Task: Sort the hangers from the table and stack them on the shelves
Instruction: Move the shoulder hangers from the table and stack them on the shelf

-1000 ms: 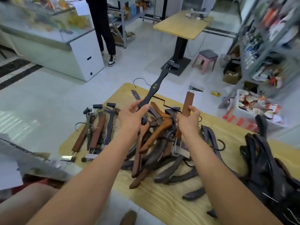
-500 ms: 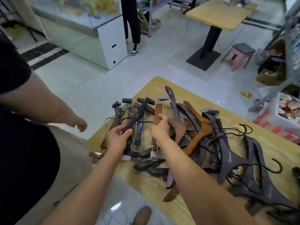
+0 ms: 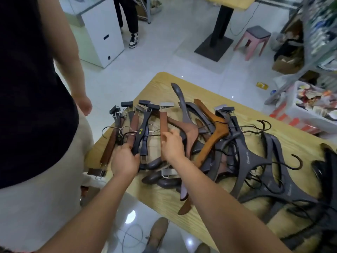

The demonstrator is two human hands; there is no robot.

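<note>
Standing far left, a second person point(image 3: 32, 106) in a black top and beige trousers fills the frame edge, one hand hanging loosely by the wooden table point(image 3: 160, 81). Behind them are a white cabinet point(image 3: 104, 33) and someone's legs in sneakers point(image 3: 133, 38).

A row of clip hangers point(image 3: 109, 145) lies side by side on the left end of the table, clips pointing away from the wearer. The left hand point(image 3: 125, 159) is curled tight round the near end of a black clip hanger point(image 3: 143, 128) with yellow lettering, lined up with that row. Cannot tell if it rests on the others.

Just right of it, the right hand point(image 3: 172, 145) has its fingers wrapped round the middle of a brown clip hanger point(image 3: 163, 121), thumb on top. One metal clip is at the far end, the other near the wrist. It is held low over the pile's left edge.

The pile of hangers point(image 3: 255, 161) covers the middle and right of the table: dark grey and black coat hangers with tangled hooks, and an orange-brown wooden hanger point(image 3: 215, 132) on top.

On the floor beyond are a second table's black pedestal point(image 3: 218, 33) and a pink stool point(image 3: 255, 41). A shelving rack point(image 3: 319, 33) stands at far right, with a white bin of packets point(image 3: 319, 105) beside it.
</note>
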